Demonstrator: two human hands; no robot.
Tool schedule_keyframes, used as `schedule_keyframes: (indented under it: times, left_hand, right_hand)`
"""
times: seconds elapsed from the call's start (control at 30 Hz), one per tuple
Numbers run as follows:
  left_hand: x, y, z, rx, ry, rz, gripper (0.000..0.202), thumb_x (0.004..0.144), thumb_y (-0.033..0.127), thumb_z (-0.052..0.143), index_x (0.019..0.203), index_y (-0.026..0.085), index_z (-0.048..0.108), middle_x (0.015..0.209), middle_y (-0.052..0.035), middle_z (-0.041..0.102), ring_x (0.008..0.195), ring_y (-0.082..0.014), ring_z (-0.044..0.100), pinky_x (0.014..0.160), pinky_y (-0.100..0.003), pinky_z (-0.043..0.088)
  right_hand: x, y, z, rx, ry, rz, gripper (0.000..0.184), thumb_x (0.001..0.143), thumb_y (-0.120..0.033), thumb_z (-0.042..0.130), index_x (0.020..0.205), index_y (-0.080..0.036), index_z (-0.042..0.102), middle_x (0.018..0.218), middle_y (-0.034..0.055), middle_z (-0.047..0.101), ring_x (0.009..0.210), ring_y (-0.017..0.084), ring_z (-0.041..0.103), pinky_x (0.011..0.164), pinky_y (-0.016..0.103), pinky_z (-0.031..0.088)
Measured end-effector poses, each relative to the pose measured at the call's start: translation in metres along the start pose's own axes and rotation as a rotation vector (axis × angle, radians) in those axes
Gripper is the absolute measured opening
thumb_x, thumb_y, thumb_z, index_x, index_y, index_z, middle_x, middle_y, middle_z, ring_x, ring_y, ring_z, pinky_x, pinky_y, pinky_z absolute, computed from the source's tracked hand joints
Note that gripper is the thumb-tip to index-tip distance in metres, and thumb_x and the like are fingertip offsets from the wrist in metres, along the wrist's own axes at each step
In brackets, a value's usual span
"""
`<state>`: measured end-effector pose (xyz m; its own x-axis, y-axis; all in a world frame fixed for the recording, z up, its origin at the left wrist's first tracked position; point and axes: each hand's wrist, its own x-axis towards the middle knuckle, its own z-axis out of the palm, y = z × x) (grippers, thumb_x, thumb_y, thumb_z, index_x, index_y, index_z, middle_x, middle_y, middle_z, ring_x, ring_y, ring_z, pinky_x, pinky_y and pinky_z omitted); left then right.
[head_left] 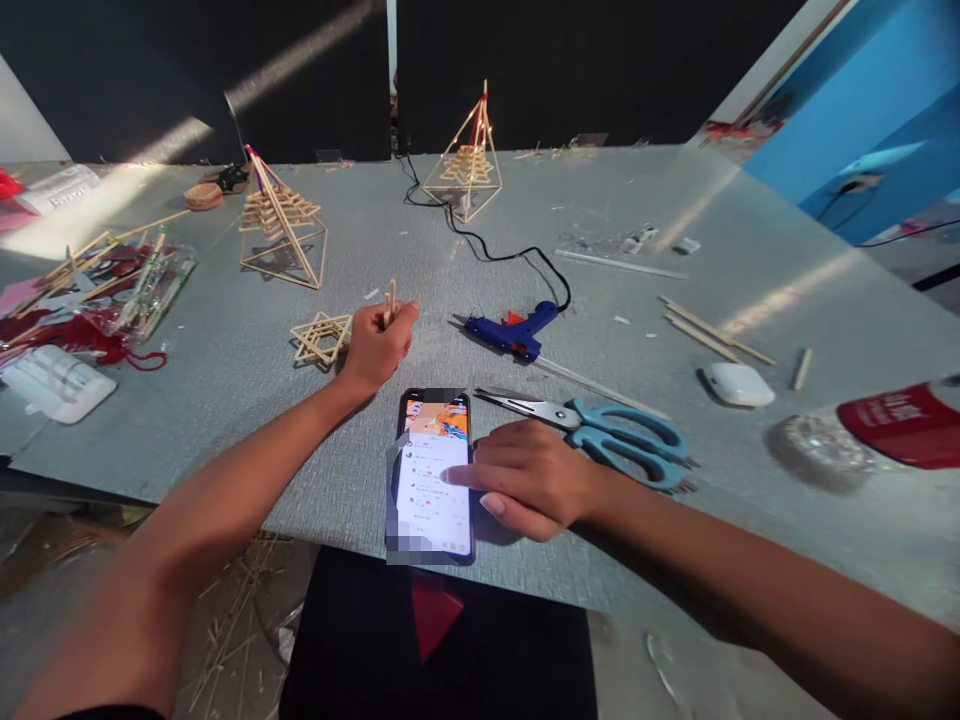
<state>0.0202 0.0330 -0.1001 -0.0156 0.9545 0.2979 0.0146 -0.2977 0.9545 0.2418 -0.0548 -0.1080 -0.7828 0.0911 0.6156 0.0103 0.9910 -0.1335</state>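
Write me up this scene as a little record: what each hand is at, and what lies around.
Left hand: holds short sticks, ends pointing up
Right hand: index finger at the phone, touching or just above it
Phone screen: lit; writing too small to read
Beside left hand: flat stick star
Beyond right hand: scissors, then blue glue gun
Farther back: left pyramid and middle pyramid, both of sticks
Far right: white case, red-labelled bottle
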Motion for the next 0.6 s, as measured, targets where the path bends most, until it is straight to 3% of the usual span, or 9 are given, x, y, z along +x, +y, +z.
schedule_keyframes:
  times: [0.27, 0.47, 0.53, 0.6]
  left_hand:
    - [0.0015, -0.0033, -0.0001, -0.022, 0.026, 0.054, 0.055, 0.085, 0.047, 0.072, 0.053, 0.021, 0.035, 0.043, 0.0077, 0.036, 0.034, -0.0062, 0.035, 0.037, -0.022, 0.036]
    - [0.0031, -0.0038, 0.0004, -0.008, 0.09, 0.102, 0.05, 0.089, 0.036, 0.067, 0.05, 0.02, 0.04, 0.043, 0.0057, 0.041, 0.041, -0.007, 0.045, 0.061, -0.026, 0.054]
    - [0.0031, -0.0026, -0.0001, -0.002, 0.107, 0.092, 0.049, 0.09, 0.034, 0.065, 0.05, 0.02, 0.043, 0.042, 0.0053, 0.041, 0.041, -0.0074, 0.046, 0.062, -0.026, 0.053]
    - [0.0027, -0.0005, -0.0001, -0.013, 0.118, 0.067, 0.048, 0.09, 0.035, 0.066, 0.051, 0.02, 0.042, 0.042, 0.0058, 0.04, 0.04, -0.0075, 0.044, 0.053, -0.024, 0.047]
  right_hand:
    - [0.0009, 0.0015, -0.0009, 0.006, -0.008, 0.037, 0.046, 0.109, -0.03, 0.026, 0.108, -0.012, 0.068, 0.066, 0.0011, 0.063, 0.052, 0.015, 0.053, 0.053, 0.031, 0.039]
    - [0.0004, 0.0007, -0.0007, 0.017, 0.003, 0.01, 0.041, 0.107, -0.03, 0.03, 0.109, -0.013, 0.068, 0.065, 0.0005, 0.063, 0.051, 0.015, 0.052, 0.052, 0.032, 0.038]
    - [0.0006, 0.0003, -0.0008, 0.01, 0.002, -0.01, 0.04, 0.106, -0.03, 0.031, 0.109, -0.013, 0.068, 0.064, 0.0003, 0.063, 0.051, 0.015, 0.052, 0.051, 0.032, 0.038]
    - [0.0017, -0.0002, -0.0014, 0.005, -0.01, -0.023, 0.041, 0.106, -0.031, 0.031, 0.108, -0.014, 0.068, 0.063, -0.0002, 0.061, 0.051, 0.015, 0.052, 0.051, 0.033, 0.037]
